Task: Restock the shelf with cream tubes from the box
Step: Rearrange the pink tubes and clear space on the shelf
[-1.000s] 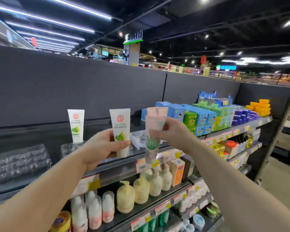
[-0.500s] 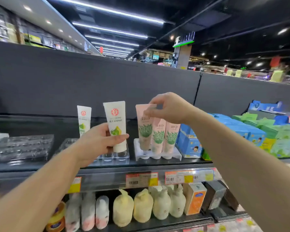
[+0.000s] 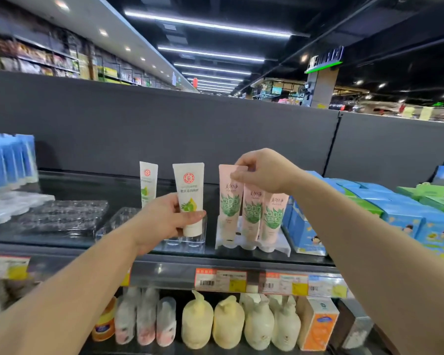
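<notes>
Head view. Your left hand (image 3: 162,221) grasped a white cream tube (image 3: 190,198) around its lower body, thumb across the front below the green-and-yellow print. The tube stood upright, long axis vertical, flat crimped end up and cap end down, its red round logo facing you. Its cap end sat at or just above a clear plastic holder (image 3: 190,242) on the top shelf (image 3: 164,262); whether it touched the holder could not be determined. A second white tube (image 3: 148,183) of the same brand stood upright behind and to the left of it, partly hidden by your fingers.

Your right hand (image 3: 263,172) pinched the crimped top edge of a pink cream tube (image 3: 230,201), fingers curled over it from above. That tube was upright with a slight lean, long axis near vertical, crimp up, cap end down in a white slotted stand (image 3: 280,248). Two more pink tubes (image 3: 253,213) stood just beside it to the right in the same stand, likewise cap down, green leaf print facing you.

To the right of the stand lay blue cartons (image 3: 305,239), touching or nearly touching it. Left of the clear holder sat transparent trays (image 3: 62,216). Price labels (image 3: 221,280) ran along the shelf edge, and cream-coloured pump bottles (image 3: 228,321) stood on the shelf below.
</notes>
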`<state>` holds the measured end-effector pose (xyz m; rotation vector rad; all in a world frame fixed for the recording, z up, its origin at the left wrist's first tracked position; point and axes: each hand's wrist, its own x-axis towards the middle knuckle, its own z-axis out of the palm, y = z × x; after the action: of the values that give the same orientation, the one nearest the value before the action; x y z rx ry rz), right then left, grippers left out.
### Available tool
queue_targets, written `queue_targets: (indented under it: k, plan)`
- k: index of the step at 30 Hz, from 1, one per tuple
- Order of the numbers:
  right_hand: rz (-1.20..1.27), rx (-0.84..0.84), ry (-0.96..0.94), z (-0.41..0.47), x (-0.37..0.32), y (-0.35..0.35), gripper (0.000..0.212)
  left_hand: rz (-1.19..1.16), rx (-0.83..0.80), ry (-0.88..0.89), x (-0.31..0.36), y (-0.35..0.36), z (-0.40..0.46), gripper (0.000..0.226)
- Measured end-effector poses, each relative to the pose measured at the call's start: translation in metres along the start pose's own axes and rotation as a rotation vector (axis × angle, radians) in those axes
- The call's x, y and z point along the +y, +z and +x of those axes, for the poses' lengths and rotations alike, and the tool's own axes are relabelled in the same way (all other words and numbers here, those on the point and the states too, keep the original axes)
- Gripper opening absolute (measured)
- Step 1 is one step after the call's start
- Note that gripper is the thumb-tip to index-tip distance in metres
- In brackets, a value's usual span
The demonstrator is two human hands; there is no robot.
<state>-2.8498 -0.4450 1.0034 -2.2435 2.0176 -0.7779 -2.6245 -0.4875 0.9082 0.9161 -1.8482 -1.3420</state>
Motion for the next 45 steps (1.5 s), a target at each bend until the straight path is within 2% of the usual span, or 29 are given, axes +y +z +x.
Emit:
queue_targets:
  k: [17, 35, 41, 45]
  plan:
    - [0.008, -0.038, -0.005, 0.008, 0.004, -0.003, 0.012, -0.064, -0.016, -0.009, 0.001, -0.001, 0.021, 0.032]
    - [-0.165, -0.171, -0.022, 0.019, -0.004, -0.013, 0.018, -0.12, -0.015, -0.006, -0.001, -0.005, 0.021, 0.033]
    - [-0.167, -0.282, 0.039, 0.017, 0.0, -0.009, 0.017, -0.109, -0.012, -0.01, -0.002, -0.004, 0.019, 0.034]
    - [-0.133, -0.255, 0.064, 0.017, 0.002, -0.015, 0.015, -0.102, -0.005, -0.007, 0.001, 0.0, 0.019, 0.031]
